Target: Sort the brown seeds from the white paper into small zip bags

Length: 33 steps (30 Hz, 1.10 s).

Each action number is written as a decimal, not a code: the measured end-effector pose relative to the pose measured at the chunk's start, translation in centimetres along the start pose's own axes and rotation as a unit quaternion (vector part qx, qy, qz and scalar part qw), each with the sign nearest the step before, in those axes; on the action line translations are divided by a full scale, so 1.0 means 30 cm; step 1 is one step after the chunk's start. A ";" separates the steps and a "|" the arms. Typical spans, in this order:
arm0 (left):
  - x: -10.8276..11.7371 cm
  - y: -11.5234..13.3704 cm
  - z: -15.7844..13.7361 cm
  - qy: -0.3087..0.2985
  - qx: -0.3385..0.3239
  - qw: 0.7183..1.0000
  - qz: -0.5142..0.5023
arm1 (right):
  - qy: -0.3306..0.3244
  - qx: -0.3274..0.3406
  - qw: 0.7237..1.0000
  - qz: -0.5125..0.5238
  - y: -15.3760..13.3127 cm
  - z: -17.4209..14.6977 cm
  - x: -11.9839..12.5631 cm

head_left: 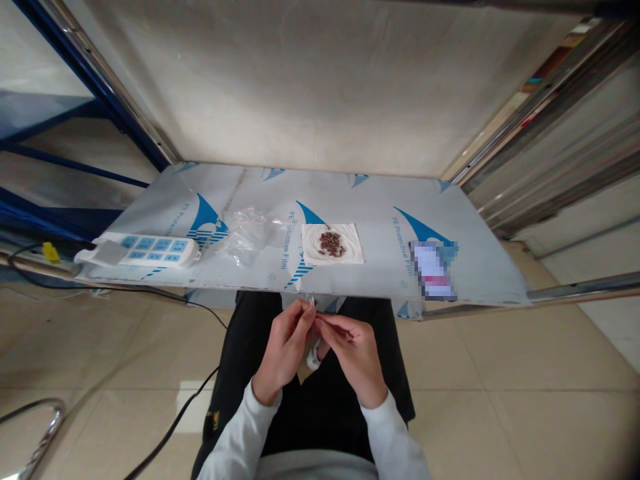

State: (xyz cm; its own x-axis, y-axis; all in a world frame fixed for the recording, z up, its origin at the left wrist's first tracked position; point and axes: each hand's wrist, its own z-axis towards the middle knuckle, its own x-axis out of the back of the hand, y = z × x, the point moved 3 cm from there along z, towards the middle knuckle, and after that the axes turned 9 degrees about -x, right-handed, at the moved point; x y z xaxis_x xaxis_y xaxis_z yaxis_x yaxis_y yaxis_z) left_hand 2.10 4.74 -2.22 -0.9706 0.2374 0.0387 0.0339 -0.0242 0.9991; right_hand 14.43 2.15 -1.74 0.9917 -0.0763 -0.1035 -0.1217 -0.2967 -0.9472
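Note:
My left hand [290,337] and my right hand [350,343] meet in front of the shelf's near edge, above my lap. The fingers of both are pinched together, fingertips almost touching. A small pale, shiny bit [313,302] shows at my left fingertips; its kind is too small to tell. Whatever my right fingertips hold, if anything, is hidden. Just beyond the hands, a white paper napkin [356,251] lies on the shelf, bearing a pile of small brown, shiny elongated pieces [332,245]. Left of it lie crumpled clear plastic bags [245,233].
The film-covered shelf [373,200] spans the view, with metal posts at both sides. A white power strip [155,250] lies at its left, a phone [433,272] at its right. A black cable [200,303] hangs off the front edge, and a chair leg [53,423] stands lower left.

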 end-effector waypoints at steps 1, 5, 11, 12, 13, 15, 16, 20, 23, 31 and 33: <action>0.002 0.002 -0.001 -0.002 -0.004 1.000 -0.002 | 0.003 -0.001 1.000 0.002 0.000 -0.002 -0.001; 0.008 0.009 -0.008 -0.020 -0.025 0.999 -0.012 | 0.018 -0.016 0.999 0.025 0.009 -0.006 0.003; 0.017 0.012 -0.018 -0.003 -0.047 0.998 0.037 | 0.066 -0.025 0.997 0.041 0.013 -0.008 0.008; 0.019 0.017 -0.020 0.012 -0.046 0.997 0.058 | 0.074 -0.019 0.996 0.037 0.009 -0.010 0.008; 0.021 0.023 -0.021 0.026 -0.046 0.996 0.075 | 0.081 -0.012 0.996 0.029 0.004 -0.012 0.006; 0.021 0.037 -0.022 0.042 -0.047 0.994 0.086 | 0.087 0.004 0.996 -0.005 -0.007 -0.017 0.002; 0.020 0.044 -0.022 0.045 -0.047 0.994 0.082 | 0.092 0.016 0.995 -0.031 -0.011 -0.020 0.001; 0.015 0.039 -0.018 0.062 -0.017 0.997 0.030 | 0.128 0.069 0.980 -0.138 -0.022 -0.032 -0.001; 0.018 0.017 -0.018 0.064 0.014 0.998 0.000 | 0.119 0.058 0.984 -0.119 -0.016 -0.032 -0.001; 0.049 0.049 -0.028 0.057 0.029 0.990 0.126 | 0.160 0.092 0.973 -0.142 -0.014 -0.035 0.023; 0.056 0.069 -0.030 0.051 0.032 0.988 0.145 | 0.148 0.134 0.960 -0.195 -0.039 -0.036 0.030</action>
State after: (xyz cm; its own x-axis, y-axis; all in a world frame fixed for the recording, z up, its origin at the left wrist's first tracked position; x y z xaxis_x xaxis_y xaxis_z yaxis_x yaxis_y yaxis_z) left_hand 0.33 4.22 -0.11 -0.9365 0.1299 0.3256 0.3265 -0.0150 0.9451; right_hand 15.41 1.39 -0.40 0.8998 -0.2872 0.3285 0.3113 -0.1049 -0.9445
